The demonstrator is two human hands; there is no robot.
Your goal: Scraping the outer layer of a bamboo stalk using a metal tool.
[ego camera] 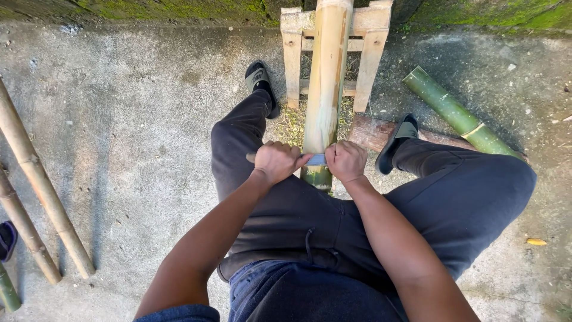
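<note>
Your forearms run down over your dark-trousered lap to a two-handled blade (316, 159) laid crosswise on the bamboo pole (325, 89). Your left hand (277, 161) and right hand (345, 160) are each curled into a fist, fingers pressed together around a grip on either side of the pole. The pole slopes from the wooden stand (366, 36) down to your lap, its lower end between your thighs, mostly pale with a green patch just below the blade. If the edge skates off a node or breaks free suddenly, I'd judge it could jump toward your thighs or belly, since the blade sits so close to your body. Uneven force between the fists could twist the blade off the curve toward a knuckle. Your sandalled feet flank the stand, and the loose green bamboo piece (456, 113) near your right foot could roll underfoot.
</note>
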